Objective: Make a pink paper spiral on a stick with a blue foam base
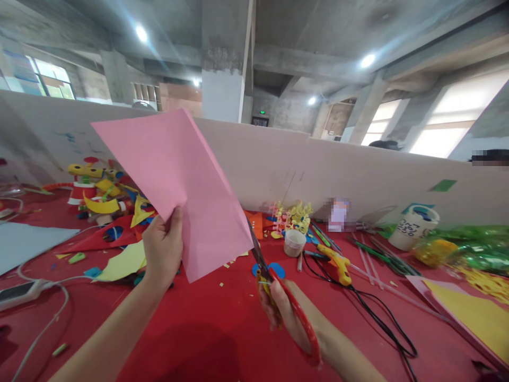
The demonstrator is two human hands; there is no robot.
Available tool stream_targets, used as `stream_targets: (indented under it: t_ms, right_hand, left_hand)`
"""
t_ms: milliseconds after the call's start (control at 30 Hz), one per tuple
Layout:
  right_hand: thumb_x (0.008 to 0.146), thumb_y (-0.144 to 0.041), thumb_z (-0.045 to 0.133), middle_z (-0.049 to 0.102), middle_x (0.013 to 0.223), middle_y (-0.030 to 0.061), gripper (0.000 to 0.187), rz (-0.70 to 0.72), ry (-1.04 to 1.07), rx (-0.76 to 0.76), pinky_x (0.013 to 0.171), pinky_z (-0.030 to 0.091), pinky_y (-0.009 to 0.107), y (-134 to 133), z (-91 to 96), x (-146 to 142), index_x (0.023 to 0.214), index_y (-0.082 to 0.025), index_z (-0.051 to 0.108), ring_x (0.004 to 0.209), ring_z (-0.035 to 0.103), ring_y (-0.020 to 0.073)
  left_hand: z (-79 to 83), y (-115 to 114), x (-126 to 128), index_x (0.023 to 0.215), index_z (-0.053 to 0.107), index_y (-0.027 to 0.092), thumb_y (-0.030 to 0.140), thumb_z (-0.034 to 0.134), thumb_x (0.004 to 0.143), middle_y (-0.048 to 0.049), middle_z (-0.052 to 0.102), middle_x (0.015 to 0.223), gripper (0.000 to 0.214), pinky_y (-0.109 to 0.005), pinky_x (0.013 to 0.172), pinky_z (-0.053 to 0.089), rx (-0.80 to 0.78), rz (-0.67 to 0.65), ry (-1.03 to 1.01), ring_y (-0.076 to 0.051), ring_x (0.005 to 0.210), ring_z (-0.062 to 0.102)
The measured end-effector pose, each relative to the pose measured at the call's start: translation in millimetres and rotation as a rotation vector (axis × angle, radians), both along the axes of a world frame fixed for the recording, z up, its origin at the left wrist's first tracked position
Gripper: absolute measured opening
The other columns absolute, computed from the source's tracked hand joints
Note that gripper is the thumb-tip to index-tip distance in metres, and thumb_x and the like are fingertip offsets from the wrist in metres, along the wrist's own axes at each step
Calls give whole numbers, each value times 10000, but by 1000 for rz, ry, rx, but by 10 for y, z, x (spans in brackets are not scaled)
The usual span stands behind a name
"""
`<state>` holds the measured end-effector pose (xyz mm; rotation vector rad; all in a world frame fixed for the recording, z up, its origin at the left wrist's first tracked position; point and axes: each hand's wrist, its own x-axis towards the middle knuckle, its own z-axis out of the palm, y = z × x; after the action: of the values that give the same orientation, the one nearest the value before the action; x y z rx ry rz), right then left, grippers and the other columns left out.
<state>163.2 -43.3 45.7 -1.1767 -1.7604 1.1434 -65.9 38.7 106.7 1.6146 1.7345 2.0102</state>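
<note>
A sheet of pink paper (159, 159) is pinched in my left hand (165, 244), thumb on its near face, and held up above the red table. The sheet bends along a crease near my thumb. In my right hand (288, 307) is a pair of scissors (304, 313) with red handles, pointing up and away. Their dark blades are at the right edge of the pink paper; whether the paper lies between them I cannot tell. Beneath the scissors, blue paper discs (277, 269) lie on the table.
A yellow glue gun (336, 262) with a black cord lies right of a small paper cup (295, 243). Yellow paper sheets (473, 313) are at the right. Paper scraps and coloured paper figures (85, 185) crowd the left. A white power strip (22, 293) trails a cable. A low white partition (270, 159) stands behind.
</note>
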Motion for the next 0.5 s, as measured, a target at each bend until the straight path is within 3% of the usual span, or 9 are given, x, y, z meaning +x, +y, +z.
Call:
stream_targets:
  t_ms: [300,500]
  right_hand:
    - [805,-700,189,330,497,-56,554,-18,-1,51,373,295,200,-15,146,-38,655,-199,372,385,341,74]
    - [813,-692,174,321,456,-49,560,-49,-55,87,394,283,214,4,121,-28,631,-206,386,408,347,91]
  left_hand:
    - [18,-5,8,830,646,199,427,479,822,-25,659,763,283,-283,639,426,20,-12,-18,-212,773,586]
    - [14,-5,5,812,643,210,436,474,819,-19,657,727,282,-286,619,432,22,-8,-14,-214,751,594]
